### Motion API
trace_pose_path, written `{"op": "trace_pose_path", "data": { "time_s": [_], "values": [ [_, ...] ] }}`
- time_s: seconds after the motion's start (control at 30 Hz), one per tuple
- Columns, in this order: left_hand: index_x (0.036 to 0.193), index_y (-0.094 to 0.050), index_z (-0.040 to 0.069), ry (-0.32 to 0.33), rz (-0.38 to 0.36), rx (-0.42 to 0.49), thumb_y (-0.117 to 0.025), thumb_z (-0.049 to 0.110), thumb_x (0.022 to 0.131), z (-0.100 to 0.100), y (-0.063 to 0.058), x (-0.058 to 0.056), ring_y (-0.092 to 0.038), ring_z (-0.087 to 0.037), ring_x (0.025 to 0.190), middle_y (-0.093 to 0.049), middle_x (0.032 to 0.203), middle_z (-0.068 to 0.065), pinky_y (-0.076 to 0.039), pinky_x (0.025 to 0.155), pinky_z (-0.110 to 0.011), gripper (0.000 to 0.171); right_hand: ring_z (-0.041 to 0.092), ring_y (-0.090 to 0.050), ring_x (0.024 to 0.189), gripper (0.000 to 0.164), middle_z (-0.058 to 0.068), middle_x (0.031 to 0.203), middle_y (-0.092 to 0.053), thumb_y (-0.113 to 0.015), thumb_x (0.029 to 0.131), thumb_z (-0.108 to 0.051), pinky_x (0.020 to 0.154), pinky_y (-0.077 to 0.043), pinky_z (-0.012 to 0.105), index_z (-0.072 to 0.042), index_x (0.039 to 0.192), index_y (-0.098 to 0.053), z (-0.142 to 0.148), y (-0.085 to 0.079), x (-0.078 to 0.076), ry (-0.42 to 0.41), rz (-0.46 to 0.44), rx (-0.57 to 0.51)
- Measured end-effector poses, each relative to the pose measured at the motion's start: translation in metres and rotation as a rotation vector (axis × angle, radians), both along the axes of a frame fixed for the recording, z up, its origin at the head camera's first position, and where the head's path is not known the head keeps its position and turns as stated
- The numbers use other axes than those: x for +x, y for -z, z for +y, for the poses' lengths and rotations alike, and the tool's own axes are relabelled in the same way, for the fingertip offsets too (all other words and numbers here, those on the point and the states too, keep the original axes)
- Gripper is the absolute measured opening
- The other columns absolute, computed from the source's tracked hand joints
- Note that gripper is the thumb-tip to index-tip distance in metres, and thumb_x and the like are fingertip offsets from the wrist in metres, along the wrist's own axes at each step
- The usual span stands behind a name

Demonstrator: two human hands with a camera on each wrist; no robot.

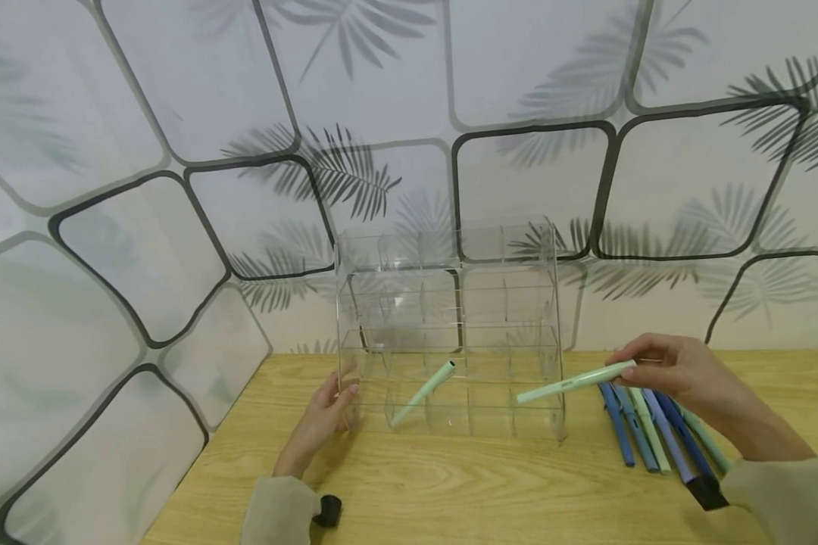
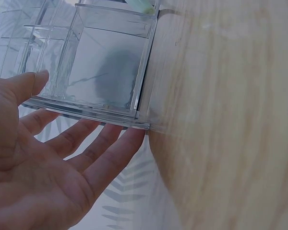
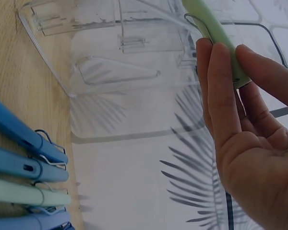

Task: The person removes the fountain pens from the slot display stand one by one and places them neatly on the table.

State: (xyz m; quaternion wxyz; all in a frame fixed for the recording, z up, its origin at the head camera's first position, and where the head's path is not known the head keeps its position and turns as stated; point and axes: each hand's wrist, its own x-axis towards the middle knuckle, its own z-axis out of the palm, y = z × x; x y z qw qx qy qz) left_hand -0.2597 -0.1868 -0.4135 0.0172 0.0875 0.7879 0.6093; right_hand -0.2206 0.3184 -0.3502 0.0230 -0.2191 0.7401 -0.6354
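Observation:
A clear plastic rack (image 1: 450,420) with several tiers of compartments stands on the table against the wall. My left hand (image 1: 325,412) holds its left side; in the left wrist view the thumb (image 2: 33,86) lies over the front edge and the fingers rest along the outer panel. One light green pen (image 1: 423,393) leans tilted in a bottom-tier compartment. Off the rack's lower right, my right hand (image 1: 682,382) pinches another light green pen (image 1: 576,381) by its clip end between thumb and fingers. This pen points left, its far tip in front of the rack's right side.
Several blue, lilac and green pens (image 1: 616,424) lie side by side on the wooden table (image 1: 450,492), below and beside my right hand. A patterned wall (image 1: 532,189) rises right behind the rack. Black wrist devices (image 1: 329,511) show at both sleeves.

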Motion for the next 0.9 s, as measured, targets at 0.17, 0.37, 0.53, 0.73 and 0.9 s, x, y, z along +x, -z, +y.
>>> {"op": "trace_pose_path", "data": {
  "time_s": [0.17, 0.37, 0.53, 0.73, 0.9],
  "values": [
    [0.157, -0.033, 0.006, 0.015, -0.010, 0.046, -0.048, 0.015, 0.110, 0.000, 0.000, 0.000, -0.041, -0.049, 0.135, -0.038, 0.151, -0.032, -0.057, 0.081, -0.032, 0.050, 0.014, -0.070, 0.094, 0.028, -0.001, 0.108, -0.074, -0.056, 0.097, 0.014, 0.079, -0.056, 0.026, -0.005, 0.109, -0.072, 0.010, 0.002, -0.002, -0.009, -0.001, -0.064],
    [0.157, -0.032, 0.004, 0.024, -0.003, 0.032, -0.048, 0.017, 0.110, -0.001, 0.000, 0.000, -0.039, -0.051, 0.136, -0.037, 0.152, -0.033, -0.057, 0.083, -0.035, 0.051, 0.015, -0.071, 0.091, 0.030, 0.000, 0.108, -0.075, -0.055, 0.096, 0.017, 0.077, -0.057, 0.026, -0.006, 0.107, -0.072, 0.020, 0.001, 0.000, 0.003, -0.013, -0.110],
    [0.156, -0.031, 0.002, 0.028, -0.002, 0.043, -0.048, 0.016, 0.109, -0.002, -0.001, 0.000, -0.038, -0.052, 0.136, -0.037, 0.151, -0.034, -0.057, 0.085, -0.037, 0.052, 0.014, -0.071, 0.091, 0.028, -0.001, 0.107, -0.075, -0.056, 0.096, 0.016, 0.075, -0.057, 0.026, -0.006, 0.107, -0.071, 0.029, -0.001, 0.001, 0.056, -0.016, -0.099],
    [0.156, -0.032, 0.003, 0.009, 0.000, 0.014, -0.048, 0.017, 0.109, 0.000, -0.003, 0.000, -0.040, -0.050, 0.136, -0.039, 0.151, -0.033, -0.057, 0.078, -0.035, 0.051, 0.014, -0.070, 0.094, 0.029, 0.000, 0.106, -0.075, -0.054, 0.098, 0.015, 0.078, -0.057, 0.025, -0.006, 0.109, -0.071, 0.041, 0.001, 0.004, 0.083, -0.033, -0.107],
    [0.157, -0.033, 0.005, -0.005, -0.003, -0.011, -0.048, 0.018, 0.109, 0.000, -0.003, 0.001, -0.042, -0.048, 0.135, -0.041, 0.150, -0.031, -0.055, 0.070, -0.031, 0.051, 0.016, -0.071, 0.094, 0.030, 0.005, 0.104, -0.072, -0.051, 0.099, 0.017, 0.080, -0.057, 0.027, -0.003, 0.111, -0.070, 0.047, 0.004, 0.003, 0.050, -0.026, -0.198]
  ]
}}
